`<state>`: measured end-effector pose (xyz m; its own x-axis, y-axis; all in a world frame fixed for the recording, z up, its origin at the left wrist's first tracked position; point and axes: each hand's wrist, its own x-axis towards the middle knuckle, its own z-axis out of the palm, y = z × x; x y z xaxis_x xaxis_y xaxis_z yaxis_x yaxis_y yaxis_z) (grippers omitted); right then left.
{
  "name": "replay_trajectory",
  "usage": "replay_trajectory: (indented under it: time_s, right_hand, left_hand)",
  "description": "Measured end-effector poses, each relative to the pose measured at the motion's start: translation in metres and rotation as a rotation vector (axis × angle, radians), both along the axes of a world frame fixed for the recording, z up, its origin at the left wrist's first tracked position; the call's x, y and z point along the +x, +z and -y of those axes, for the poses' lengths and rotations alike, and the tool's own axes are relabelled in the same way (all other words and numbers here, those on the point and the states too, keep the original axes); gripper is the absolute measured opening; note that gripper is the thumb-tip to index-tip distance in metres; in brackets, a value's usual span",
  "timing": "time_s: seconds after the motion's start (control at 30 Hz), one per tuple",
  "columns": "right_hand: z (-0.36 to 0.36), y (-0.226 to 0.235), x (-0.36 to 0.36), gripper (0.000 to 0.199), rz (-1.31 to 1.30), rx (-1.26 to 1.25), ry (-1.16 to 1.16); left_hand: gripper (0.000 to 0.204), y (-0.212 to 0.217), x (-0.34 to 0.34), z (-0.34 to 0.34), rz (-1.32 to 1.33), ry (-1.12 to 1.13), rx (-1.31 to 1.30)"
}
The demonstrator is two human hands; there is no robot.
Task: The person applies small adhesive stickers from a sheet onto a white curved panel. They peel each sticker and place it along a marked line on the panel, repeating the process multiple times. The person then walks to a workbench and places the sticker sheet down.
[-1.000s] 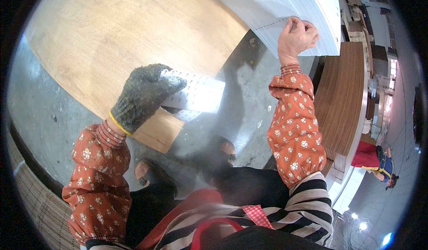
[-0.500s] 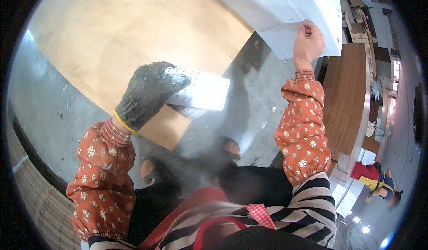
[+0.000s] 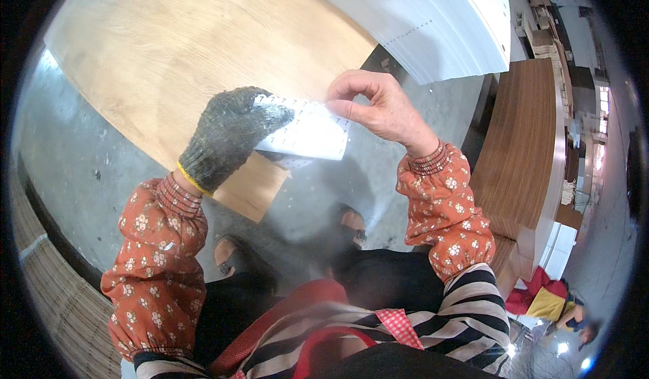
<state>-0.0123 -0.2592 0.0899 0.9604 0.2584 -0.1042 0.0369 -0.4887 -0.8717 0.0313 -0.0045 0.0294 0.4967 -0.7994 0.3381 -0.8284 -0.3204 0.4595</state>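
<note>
Left hand: the left hand (image 3: 226, 135), wearing a dark grey knitted work glove with a yellow cuff edge, is gripping the left end of a small stack of white paper sheets (image 3: 307, 134); the gloved fingers are curling over its top edge.
Right hand: the bare right hand (image 3: 378, 108) is pinching the upper right corner of the same sheets between thumb and forefinger, the other fingers bending loosely above.
Paper sheets: they are being held in the air between both hands, in the middle of the view, above the near edge of the plywood board and the concrete floor; rows of small dark marks are showing on the white face.
Sleeves: orange floral sleeves are covering both forearms, coming up from the lower edge.
Plywood board: a large pale plywood board (image 3: 176, 54) is lying across the upper left, its corner reaching below the left hand.
White stack: a thick pile of large white sheets (image 3: 433, 20) is sitting at the upper right, well apart from the hands.
Brown panels: a stack of dark wood-grain panels (image 3: 524, 156) is standing at the right.
Floor: grey concrete floor (image 3: 74, 169) is showing beneath, with the person's sandalled feet (image 3: 348, 223) standing on it.
</note>
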Motion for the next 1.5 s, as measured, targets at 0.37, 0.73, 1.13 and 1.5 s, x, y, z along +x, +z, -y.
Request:
replay_trajectory:
  time_s: [0.37, 0.73, 1.13, 1.5]
  right_hand:
    - [-0.011, -0.002, -0.013, 0.005, 0.528, -0.263, 0.033]
    - [0.115, -0.018, 0.036, 0.009, 0.990, -0.875, -0.778]
    - [0.129, -0.022, 0.047, 0.007, 1.022, -1.106, -0.811]
    - [0.132, -0.025, 0.049, 0.008, 1.035, -1.161, -0.859]
  left_hand:
    - [0.027, -0.002, 0.005, 0.005, 0.160, -0.016, -0.075]
    - [0.029, -0.013, -0.001, -0.010, 0.189, 0.029, 0.002]
    - [0.043, -0.014, -0.008, -0.011, 0.041, 0.004, 0.051]
    - [0.028, -0.011, -0.006, -0.006, -0.073, -0.004, -0.094]
